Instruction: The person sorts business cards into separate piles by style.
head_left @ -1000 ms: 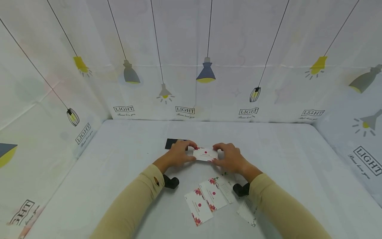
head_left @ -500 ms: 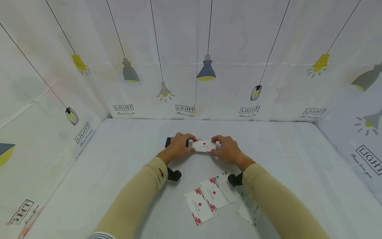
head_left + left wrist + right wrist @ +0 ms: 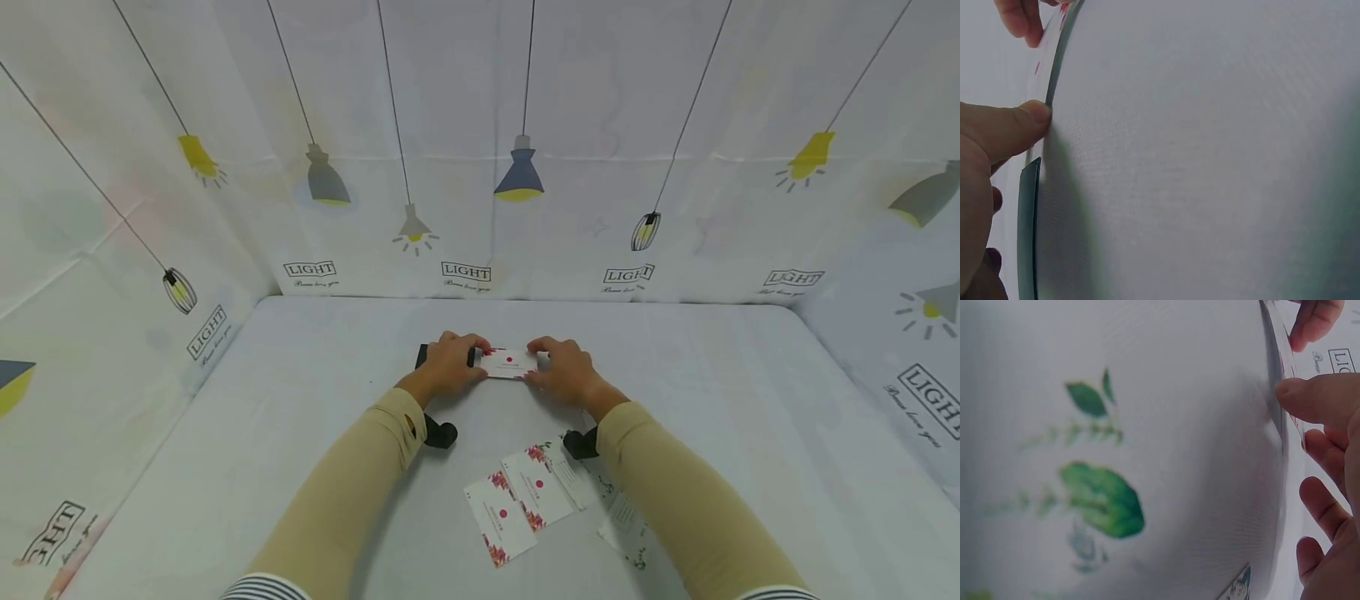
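Between my two hands lies a white card (image 3: pixel 508 363) printed with red flowers and a red dot, low over the far middle of the table. My left hand (image 3: pixel 448 367) pinches its left edge, thumb on the near side and fingers on the far side. At the opposite edge my right hand (image 3: pixel 567 372) grips it the same way. A flat dark card (image 3: pixel 422 356) lies partly hidden behind my left hand; in the left wrist view its dark edge (image 3: pixel 1029 231) shows just below my thumb (image 3: pixel 1035 115).
Nearer to me on the white table (image 3: pixel 285 467) are several more cards, among them a flowered card (image 3: pixel 501 518) and a second one (image 3: pixel 538 485) overlapping its neighbour. Another card (image 3: pixel 622 529) is partly covered by the right sleeve. A lamp-print curtain (image 3: pixel 465 100) bounds the far side.
Both hands have moved slightly away from me and a little left, with the white card held between them. The loose cards on the table have stayed in place.
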`<control>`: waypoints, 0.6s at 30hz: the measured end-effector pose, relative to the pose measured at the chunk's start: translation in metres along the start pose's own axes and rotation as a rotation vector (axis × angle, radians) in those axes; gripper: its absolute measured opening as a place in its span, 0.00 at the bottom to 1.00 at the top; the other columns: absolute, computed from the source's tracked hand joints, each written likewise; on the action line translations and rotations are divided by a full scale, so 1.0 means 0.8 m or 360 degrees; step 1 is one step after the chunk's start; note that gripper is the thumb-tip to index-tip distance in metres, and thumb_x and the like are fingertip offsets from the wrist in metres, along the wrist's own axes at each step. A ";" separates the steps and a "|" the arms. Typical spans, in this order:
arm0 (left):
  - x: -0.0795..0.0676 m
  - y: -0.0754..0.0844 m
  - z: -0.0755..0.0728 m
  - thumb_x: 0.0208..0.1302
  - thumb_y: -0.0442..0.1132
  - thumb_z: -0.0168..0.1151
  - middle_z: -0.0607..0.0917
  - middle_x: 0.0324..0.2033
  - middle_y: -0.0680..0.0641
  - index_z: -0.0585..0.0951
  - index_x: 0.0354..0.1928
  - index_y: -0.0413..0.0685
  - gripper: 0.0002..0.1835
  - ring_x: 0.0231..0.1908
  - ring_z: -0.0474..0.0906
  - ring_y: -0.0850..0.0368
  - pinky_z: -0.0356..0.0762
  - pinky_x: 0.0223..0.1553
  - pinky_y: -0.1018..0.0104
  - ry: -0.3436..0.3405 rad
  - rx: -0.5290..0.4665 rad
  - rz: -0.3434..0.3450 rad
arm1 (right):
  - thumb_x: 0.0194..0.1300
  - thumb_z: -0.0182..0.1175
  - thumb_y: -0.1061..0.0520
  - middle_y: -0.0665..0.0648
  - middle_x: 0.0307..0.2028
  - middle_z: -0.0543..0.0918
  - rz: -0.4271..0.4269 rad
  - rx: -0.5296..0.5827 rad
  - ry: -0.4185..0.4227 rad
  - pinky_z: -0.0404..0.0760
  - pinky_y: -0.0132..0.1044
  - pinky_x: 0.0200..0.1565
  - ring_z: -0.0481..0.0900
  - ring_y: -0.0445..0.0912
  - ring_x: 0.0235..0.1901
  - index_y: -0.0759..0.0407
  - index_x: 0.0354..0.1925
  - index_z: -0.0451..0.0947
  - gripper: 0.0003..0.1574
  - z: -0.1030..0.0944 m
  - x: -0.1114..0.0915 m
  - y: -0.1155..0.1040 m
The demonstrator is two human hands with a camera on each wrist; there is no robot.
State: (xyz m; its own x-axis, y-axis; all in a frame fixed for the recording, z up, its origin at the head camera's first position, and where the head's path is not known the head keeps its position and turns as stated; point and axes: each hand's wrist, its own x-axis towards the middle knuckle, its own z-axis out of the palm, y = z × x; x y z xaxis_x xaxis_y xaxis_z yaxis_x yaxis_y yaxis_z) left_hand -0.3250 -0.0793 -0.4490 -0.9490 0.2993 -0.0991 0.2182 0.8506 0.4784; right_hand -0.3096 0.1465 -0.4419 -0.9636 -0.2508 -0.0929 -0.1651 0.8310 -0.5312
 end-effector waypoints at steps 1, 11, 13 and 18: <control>0.001 -0.001 0.001 0.66 0.49 0.68 0.75 0.60 0.42 0.77 0.62 0.61 0.23 0.61 0.65 0.42 0.62 0.60 0.45 0.0000 0.0012 0.0007 | 0.67 0.66 0.48 0.65 0.66 0.71 0.0005 -0.0002 -0.0004 0.60 0.64 0.64 0.63 0.64 0.65 0.54 0.68 0.70 0.34 0.000 0.000 0.000; 0.005 0.000 0.002 0.67 0.48 0.67 0.77 0.60 0.46 0.77 0.63 0.57 0.24 0.63 0.63 0.46 0.58 0.61 0.47 -0.0004 0.0082 0.0046 | 0.68 0.65 0.49 0.65 0.67 0.70 0.0063 0.0030 -0.0043 0.58 0.65 0.64 0.62 0.65 0.65 0.53 0.68 0.70 0.34 0.001 0.004 0.003; 0.004 0.001 0.001 0.68 0.47 0.66 0.77 0.60 0.47 0.77 0.64 0.57 0.23 0.63 0.63 0.46 0.58 0.61 0.47 -0.0005 0.0083 0.0045 | 0.68 0.65 0.49 0.64 0.67 0.70 0.0072 0.0038 -0.0049 0.58 0.65 0.64 0.62 0.64 0.65 0.53 0.68 0.70 0.34 0.001 0.004 0.003; 0.003 0.001 0.000 0.68 0.47 0.66 0.77 0.59 0.46 0.76 0.64 0.57 0.23 0.63 0.63 0.46 0.58 0.61 0.47 -0.0018 0.0079 0.0038 | 0.67 0.65 0.49 0.63 0.67 0.71 0.0050 0.0041 -0.0061 0.59 0.65 0.64 0.63 0.64 0.65 0.54 0.68 0.71 0.34 0.001 0.005 0.001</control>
State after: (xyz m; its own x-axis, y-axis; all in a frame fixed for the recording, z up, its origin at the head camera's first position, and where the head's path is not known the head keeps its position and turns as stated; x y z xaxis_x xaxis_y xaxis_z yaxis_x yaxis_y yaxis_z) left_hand -0.3274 -0.0779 -0.4492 -0.9409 0.3242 -0.0983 0.2519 0.8634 0.4371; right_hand -0.3137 0.1457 -0.4435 -0.9593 -0.2443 -0.1419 -0.1292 0.8259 -0.5488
